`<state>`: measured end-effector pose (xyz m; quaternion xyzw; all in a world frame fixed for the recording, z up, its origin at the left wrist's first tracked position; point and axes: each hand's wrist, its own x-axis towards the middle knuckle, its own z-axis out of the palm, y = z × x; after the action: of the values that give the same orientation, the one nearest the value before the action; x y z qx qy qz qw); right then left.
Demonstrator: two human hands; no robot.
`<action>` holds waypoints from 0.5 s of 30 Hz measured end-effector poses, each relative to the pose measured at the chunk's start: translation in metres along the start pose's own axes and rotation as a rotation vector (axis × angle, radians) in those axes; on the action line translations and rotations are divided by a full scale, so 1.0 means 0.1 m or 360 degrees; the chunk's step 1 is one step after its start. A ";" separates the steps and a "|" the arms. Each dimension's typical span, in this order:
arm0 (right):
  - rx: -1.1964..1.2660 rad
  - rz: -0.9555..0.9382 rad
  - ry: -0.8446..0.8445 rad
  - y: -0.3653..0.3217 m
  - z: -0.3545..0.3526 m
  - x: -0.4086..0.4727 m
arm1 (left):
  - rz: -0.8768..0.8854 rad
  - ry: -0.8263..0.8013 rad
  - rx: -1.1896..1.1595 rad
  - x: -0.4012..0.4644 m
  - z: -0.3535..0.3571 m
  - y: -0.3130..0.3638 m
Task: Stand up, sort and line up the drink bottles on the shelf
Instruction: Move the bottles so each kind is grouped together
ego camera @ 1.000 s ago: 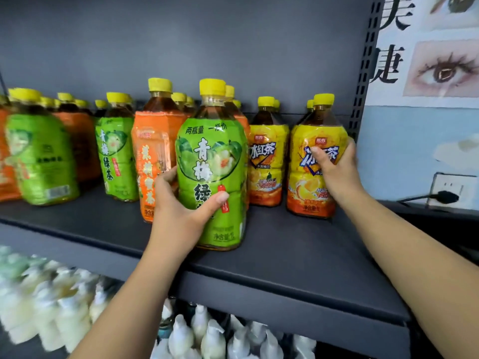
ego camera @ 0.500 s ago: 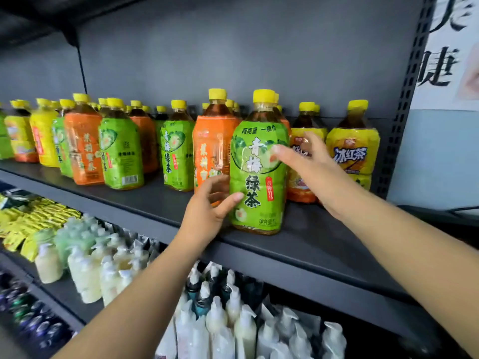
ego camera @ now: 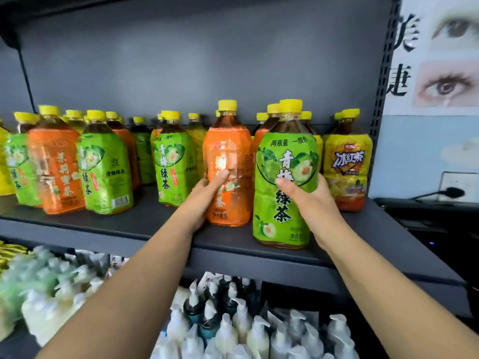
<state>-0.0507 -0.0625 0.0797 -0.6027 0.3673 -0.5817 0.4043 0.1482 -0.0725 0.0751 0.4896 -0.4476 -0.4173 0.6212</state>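
On the dark grey metal shelf (ego camera: 145, 224), near its front edge, the right hand (ego camera: 309, 200) is wrapped around an upright plastic tea bottle with a green label and yellow cap (ego camera: 285, 177), thumb across the front of the label and fingers hidden behind it. Just beside it on the left, the left hand (ego camera: 204, 195) is closed on an upright orange-labelled tea bottle with a yellow cap (ego camera: 228, 164), thumb pressed on the label front, the rest of the fingers round the far side. The two held bottles stand so close that I cannot tell whether they touch.

Right of the green bottle, partly behind the right hand, stands a yellow-labelled iced tea bottle (ego camera: 348, 167) close to the perforated shelf upright (ego camera: 381, 99). More yellow-capped bottles crowd behind the held pair, blocking any push straight back. To the left, another green-labelled bottle (ego camera: 172, 167) stands beside the left wrist, and further left a mixed group of green and orange bottles (ego camera: 77, 167) sits unevenly, some turned at different angles.

Below, the lower shelf holds white and dark pump dispenser bottles (ego camera: 233, 327) under both forearms. On the right wall hangs a poster with eyes and black characters (ego camera: 440, 60), with a wall socket and black plug (ego camera: 453, 190) beneath it.
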 end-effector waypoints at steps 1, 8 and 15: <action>-0.0007 -0.0004 0.0025 -0.01 0.01 -0.02 | 0.0037 -0.0051 0.0048 -0.02 0.01 0.00; 0.0054 -0.0022 0.0158 -0.12 0.11 -0.28 | 0.0328 -0.0041 -0.0018 -0.63 -0.12 0.03; 0.0258 -0.0143 0.0017 -0.30 0.75 -0.79 | 0.0570 0.0365 -0.0054 -1.47 -0.74 -0.08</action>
<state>0.0190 0.0261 0.0752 -0.5807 0.2938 -0.6304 0.4232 0.1824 0.0844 0.0370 0.4361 -0.4466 -0.2492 0.7405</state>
